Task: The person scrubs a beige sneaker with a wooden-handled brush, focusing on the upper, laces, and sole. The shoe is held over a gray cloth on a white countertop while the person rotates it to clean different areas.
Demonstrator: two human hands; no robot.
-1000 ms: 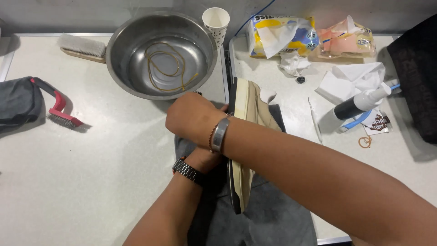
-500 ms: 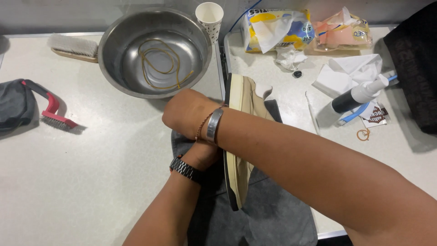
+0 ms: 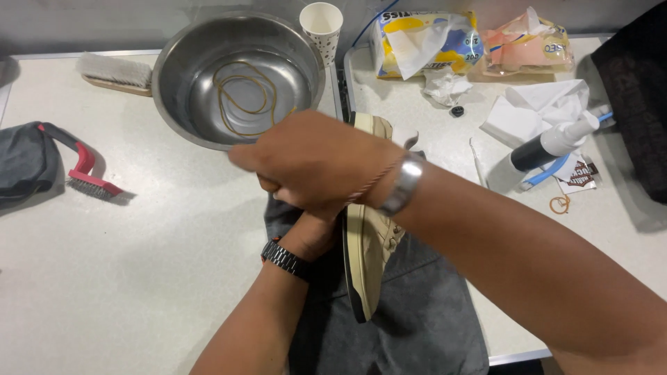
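My bench (image 3: 139, 278) is pale and spreads under everything. On it, near me, lies a grey cloth (image 3: 417, 326), and my shoe (image 3: 372, 257) stands on that cloth on its side edge, tan upper to the right, dark sole edge to the left, toe end pointing away from me toward the bowl.

The steel bowl (image 3: 236, 76) sits at the far side of the bench with a loop of rubber bands (image 3: 243, 97) lying in its bottom. My right hand (image 3: 316, 163) reaches across in front of me, over the far half of the shoe, fingers curled down; it covers what lies beneath, so I cannot tell whether they are clenched on anything. A metal bracelet sits on that wrist. My left hand (image 3: 313, 232) comes up from below, mostly hidden under the right one, right beside the shoe; I cannot tell its grip either. A dark watch is on that wrist.

Far right, a wipes pack (image 3: 424, 42) and a second packet (image 3: 528, 48) lie by the wall, with white tissue (image 3: 549, 111) and a spray bottle (image 3: 549, 149) just below. At the left edge lie a dark rag (image 3: 24, 160) and a red brush (image 3: 87, 177); a wooden brush (image 3: 114, 73) lies beside the bowl. A paper cup (image 3: 321, 28) stands just right of the bowl.
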